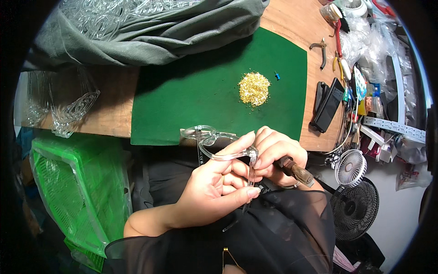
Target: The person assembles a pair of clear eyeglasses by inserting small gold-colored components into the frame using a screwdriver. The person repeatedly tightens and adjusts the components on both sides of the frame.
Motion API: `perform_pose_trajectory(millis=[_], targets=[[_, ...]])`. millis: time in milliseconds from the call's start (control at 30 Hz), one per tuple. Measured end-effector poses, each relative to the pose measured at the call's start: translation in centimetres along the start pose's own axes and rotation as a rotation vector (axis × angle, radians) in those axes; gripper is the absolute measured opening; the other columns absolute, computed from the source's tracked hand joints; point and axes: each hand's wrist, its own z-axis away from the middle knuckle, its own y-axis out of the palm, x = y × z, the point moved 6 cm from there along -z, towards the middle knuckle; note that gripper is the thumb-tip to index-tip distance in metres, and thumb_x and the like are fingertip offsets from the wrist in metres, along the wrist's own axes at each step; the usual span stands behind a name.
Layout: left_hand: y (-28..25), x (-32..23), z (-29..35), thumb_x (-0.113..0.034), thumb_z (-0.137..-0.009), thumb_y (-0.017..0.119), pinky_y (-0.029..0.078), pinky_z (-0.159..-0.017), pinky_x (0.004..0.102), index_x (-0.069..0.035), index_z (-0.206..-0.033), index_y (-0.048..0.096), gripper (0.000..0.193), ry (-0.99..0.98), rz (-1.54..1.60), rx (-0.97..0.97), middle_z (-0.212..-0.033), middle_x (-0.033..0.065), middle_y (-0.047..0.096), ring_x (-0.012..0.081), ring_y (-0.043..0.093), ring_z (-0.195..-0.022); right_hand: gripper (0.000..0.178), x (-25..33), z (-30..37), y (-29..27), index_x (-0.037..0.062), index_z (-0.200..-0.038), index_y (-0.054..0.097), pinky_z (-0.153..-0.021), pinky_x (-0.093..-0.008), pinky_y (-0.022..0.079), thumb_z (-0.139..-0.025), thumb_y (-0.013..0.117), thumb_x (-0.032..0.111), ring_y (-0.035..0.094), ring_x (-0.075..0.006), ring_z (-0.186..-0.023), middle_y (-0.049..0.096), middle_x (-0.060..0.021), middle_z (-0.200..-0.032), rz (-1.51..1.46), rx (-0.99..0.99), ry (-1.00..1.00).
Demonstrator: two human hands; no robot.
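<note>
Near the front edge of a green mat (182,100), my left hand (214,180) is closed on a clear plastic eyeglass frame (219,157). Its rims point away from me to the left. One clear temple arm runs down between my fingers. My right hand (279,153) meets the frame at its hinge corner, fingers bent. In that fist sits a tool with a worn brown handle (296,171), its butt sticking out to the right; the working end is hidden. Beyond my hands lies a heap of tiny gold-coloured metal pieces (254,89), with a blue push pin (277,76) beside it.
A grey cloth (182,41) holding many clear frames (109,16) covers the far left. More clear frames (73,109) lie left of the mat. A green crate (77,182) stands lower left. Rightward are a black phone (329,105), pliers (322,52) and small fans (350,168).
</note>
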Motion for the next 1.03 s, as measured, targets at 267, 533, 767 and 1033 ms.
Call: perform_pose_trajectory(millis=[267, 533, 767, 1033], targets=[[0.05, 0.14, -0.09, 0.016, -0.078, 0.058, 0.052, -0.082, 0.0280, -0.003, -0.144, 0.015, 0.081, 0.067, -0.081, 0.033, -0.103, 0.0134, 0.058, 0.0146, 0.061, -0.090, 0.017, -0.14, 0.12, -0.11, 0.0046, -0.084, 0.062, -0.066, -0.0312, 0.044, -0.072, 0.073, 0.005, 0.060, -0.0206, -0.072, 0.062, -0.0058, -0.081, 0.011, 0.018, -0.012], [0.47, 0.16, -0.13, 0.016, -0.078, 0.059, 0.050, -0.082, 0.0251, -0.003, -0.144, 0.014, 0.082, 0.053, -0.127, 0.042, -0.105, 0.0140, 0.059, 0.0120, 0.060, -0.089, 0.017, 0.33, 0.06, -0.38, 0.0058, -0.084, 0.061, -0.066, -0.0310, 0.045, -0.072, 0.073, 0.006, 0.059, -0.0207, -0.070, 0.062, -0.0047, -0.081, 0.022, 0.061, -0.002], [0.43, 0.27, -0.01, 0.015, -0.076, 0.062, 0.051, -0.081, 0.0242, -0.003, -0.143, 0.017, 0.082, 0.030, -0.145, 0.042, -0.101, 0.0116, 0.059, 0.0104, 0.060, -0.086, 0.017, 0.01, 0.45, -0.14, 0.0053, -0.085, 0.060, -0.067, -0.0313, 0.045, -0.073, 0.073, 0.005, 0.058, -0.0206, -0.073, 0.062, -0.0055, -0.080, -0.066, 0.054, 0.052], [0.22, 0.67, 0.27, 0.015, -0.075, 0.063, 0.051, -0.082, 0.0257, -0.004, -0.143, 0.017, 0.084, -0.023, -0.055, 0.029, -0.109, 0.0156, 0.059, 0.0142, 0.061, -0.093, 0.017, 0.46, 0.25, -0.06, 0.0050, -0.085, 0.061, -0.066, -0.0310, 0.046, -0.074, 0.072, 0.005, 0.059, -0.0208, -0.073, 0.063, -0.0054, -0.080, -0.030, 0.081, 0.060]])
